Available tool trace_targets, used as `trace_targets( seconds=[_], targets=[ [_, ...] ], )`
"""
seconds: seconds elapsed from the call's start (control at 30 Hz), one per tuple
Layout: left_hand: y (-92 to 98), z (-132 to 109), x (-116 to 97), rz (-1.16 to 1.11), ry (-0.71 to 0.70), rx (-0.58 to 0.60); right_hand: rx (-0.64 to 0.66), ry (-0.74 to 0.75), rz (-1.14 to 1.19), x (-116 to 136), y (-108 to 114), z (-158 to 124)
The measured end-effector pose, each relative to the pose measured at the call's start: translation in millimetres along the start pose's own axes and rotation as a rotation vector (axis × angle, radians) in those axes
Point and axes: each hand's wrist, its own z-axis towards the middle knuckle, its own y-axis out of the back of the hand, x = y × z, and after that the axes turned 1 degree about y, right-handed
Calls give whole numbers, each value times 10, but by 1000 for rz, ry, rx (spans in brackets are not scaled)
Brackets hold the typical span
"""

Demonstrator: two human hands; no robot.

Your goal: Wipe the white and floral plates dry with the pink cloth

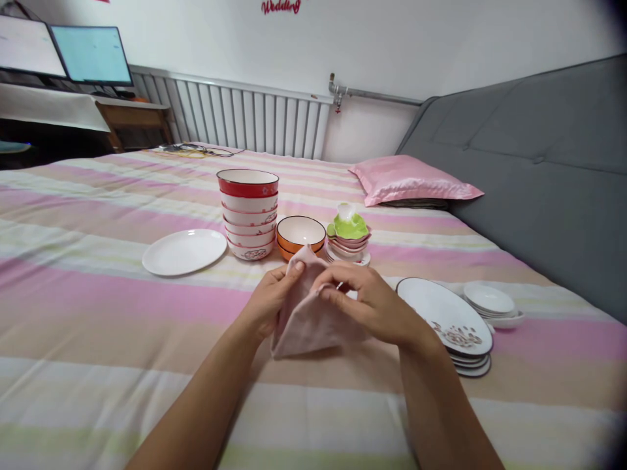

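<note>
A pale pink cloth [318, 326] is held up between both hands, partly folded, its lower edge near the bed. My left hand [272, 297] pinches its upper left part, thumb on top. My right hand [369, 300] grips another edge between thumb and fingers, so the cloth gapes between the hands. Just beyond them stand two stacked orange bowls [298, 230], with a tall stack of red and white bowls [249, 222] to the left. Behind my right hand is a pile of small dishes [350, 228], a green leaf-shaped one near the top.
A white oval plate [186, 252] lies at left on the striped bedspread [122, 313]. Flower-patterned plates [445, 313] and small white dishes [490, 300] are stacked at right. Farther back are a pink pillow [411, 177], grey headboard [529, 124], radiator [235, 114] and cables [196, 151].
</note>
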Motion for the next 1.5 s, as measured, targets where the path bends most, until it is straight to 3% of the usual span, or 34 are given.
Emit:
trace_targets(
  seconds=[0.1,0.2,0.47,0.6,0.7,0.87,1.03,1.27,1.5],
  targets=[
    [-11,-20,35,95,-12,55,-271,-44,-111,-91,-50,47],
    [-13,-44,40,231,-38,105,-405,-83,-187,-159,-77,71],
    [27,-91,15,501,10,180,-464,-117,-111,-207,-88,75],
    [41,-99,12,519,19,281,-434,-231,12,-230,-104,78],
    [64,-95,23,513,39,302,-475,-211,88,-254,-117,86],
    [75,-85,14,453,33,246,-807,-163,4,-236,-89,78],
    [22,-88,-49,468,-95,404,-1094,-166,-196,-239,-23,50],
    [41,-34,-21,440,-26,213,-1188,-204,-263,-363,64,15],
    [1,-3,-34,123,-48,34,-1176,-255,-232,-467,46,47]
  ],
)
